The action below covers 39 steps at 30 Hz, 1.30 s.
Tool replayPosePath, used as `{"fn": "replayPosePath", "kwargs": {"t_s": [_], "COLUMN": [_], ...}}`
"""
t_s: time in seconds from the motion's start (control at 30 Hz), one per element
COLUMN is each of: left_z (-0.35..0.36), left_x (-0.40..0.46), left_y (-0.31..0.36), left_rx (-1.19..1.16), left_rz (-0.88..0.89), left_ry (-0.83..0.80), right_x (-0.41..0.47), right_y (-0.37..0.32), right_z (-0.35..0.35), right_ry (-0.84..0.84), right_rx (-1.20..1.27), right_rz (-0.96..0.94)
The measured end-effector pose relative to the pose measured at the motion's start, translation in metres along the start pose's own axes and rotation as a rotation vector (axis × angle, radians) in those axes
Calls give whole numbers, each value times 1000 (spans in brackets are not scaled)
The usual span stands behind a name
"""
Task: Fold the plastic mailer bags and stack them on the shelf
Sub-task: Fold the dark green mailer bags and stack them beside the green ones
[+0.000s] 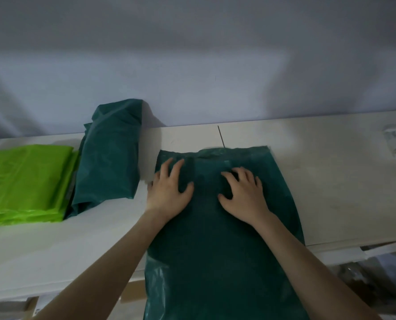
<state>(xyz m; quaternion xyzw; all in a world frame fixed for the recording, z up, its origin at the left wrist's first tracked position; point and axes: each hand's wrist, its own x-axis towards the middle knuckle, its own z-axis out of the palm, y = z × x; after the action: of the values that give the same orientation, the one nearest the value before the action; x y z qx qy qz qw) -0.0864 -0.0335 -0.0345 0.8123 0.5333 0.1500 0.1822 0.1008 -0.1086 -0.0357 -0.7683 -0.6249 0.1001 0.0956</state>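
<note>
Plastic, dark green and faintly glossy, makes up the mailer bag [215, 239] spread flat across the white shelf [331, 181], its far edge close to the wall [192, 65] and its near end hanging over the shelf's front edge. The far edge looks slightly rumpled, and a pale sheen shows on the overhanging lower left part. The left hand [169, 190] lies palm-down on the bag's far left portion, fingers spread wide and straight. The right hand [243, 195] presses on the bag just right of it, fingers spread and a little bent at the knuckles, gripping nothing. To the left, a second dark green bag bundle [109, 153] lies loosely folded, its far end leaning against the wall. Touching its left side is a stack of bright green bags [26, 183], folded flat.
</note>
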Motion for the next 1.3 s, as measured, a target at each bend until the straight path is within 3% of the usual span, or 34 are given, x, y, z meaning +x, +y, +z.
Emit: {"fn": "replayPosePath", "kwargs": {"t_s": [0.13, 0.3, 0.43, 0.57, 0.87, 1.1, 1.3], "left_z": [-3, 5, 12, 10, 5, 1, 2], "left_x": [37, 56, 42, 41, 55, 64, 72], "left_y": [-7, -18, -26, -28, -17, -12, -10], "left_rx": [-7, 168, -98, -46, -108, -192, -196], "left_rz": [137, 236, 227, 244, -35, -116, -181], "left_ry": [16, -272, -74, 41, -42, -103, -62], "right_x": [26, 39, 36, 37, 36, 39, 41], "right_y": [-28, -33, -30, -30, -24, -22, -22], "right_z": [0, 25, 31, 29, 35, 38, 39], "right_ry": [41, -79, -71, -58, 51, 87, 97], "right_rx": [27, -65, -103, -105, 24, 14, 27], "right_rz": [-130, -159, -159, -160, -209, -184, -190]}}
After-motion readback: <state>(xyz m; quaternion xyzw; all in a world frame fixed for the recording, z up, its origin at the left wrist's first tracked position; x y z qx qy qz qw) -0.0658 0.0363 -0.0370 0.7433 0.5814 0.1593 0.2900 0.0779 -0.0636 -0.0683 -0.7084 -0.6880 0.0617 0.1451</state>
